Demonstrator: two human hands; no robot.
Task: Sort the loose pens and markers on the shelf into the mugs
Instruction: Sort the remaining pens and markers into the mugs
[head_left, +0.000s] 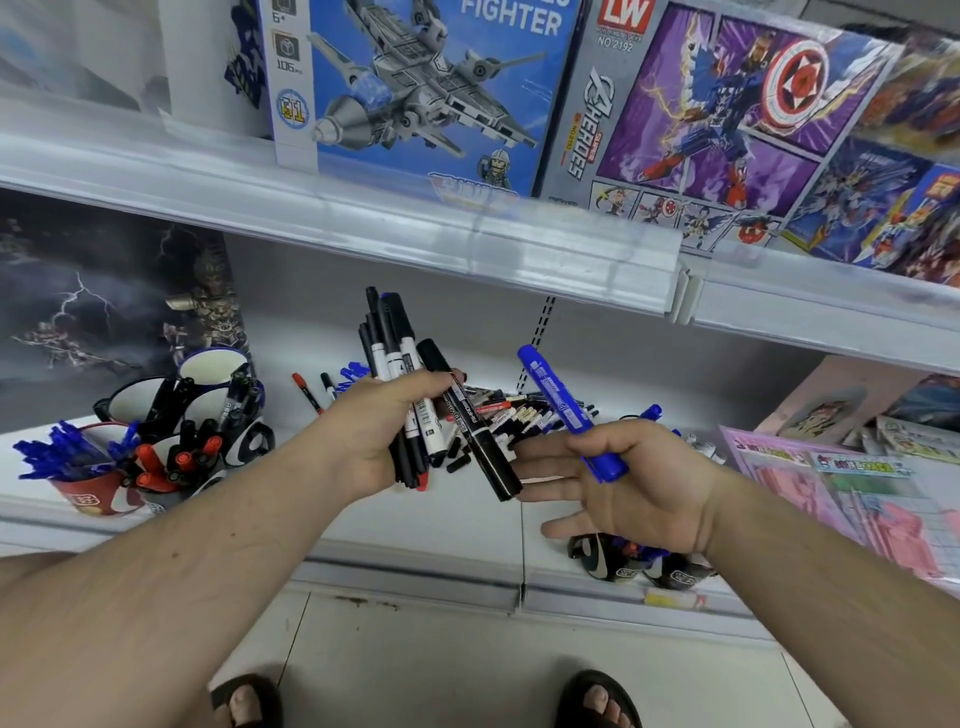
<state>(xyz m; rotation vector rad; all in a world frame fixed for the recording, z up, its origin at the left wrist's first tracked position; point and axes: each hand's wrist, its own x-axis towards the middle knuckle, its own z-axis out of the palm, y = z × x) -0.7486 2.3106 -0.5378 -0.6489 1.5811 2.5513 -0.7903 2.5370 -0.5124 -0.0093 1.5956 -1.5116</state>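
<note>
Hands hover over the shelf (467, 519): the left hand (384, 431) grips a bundle of black markers (410, 395), the right hand (623, 478) pinches one blue marker (563, 400). Loose pens (524, 408) lie behind; mugs (171, 441) stand at left.

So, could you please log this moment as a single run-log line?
left hand: grips black marker bundle | right hand: pinches blue marker | loose pens: on shelf | mugs: partly filled

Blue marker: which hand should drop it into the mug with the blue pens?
Right, probably. The right hand already holds the blue marker, while the left hand is full of black markers. The red mug is far left, though.
</note>
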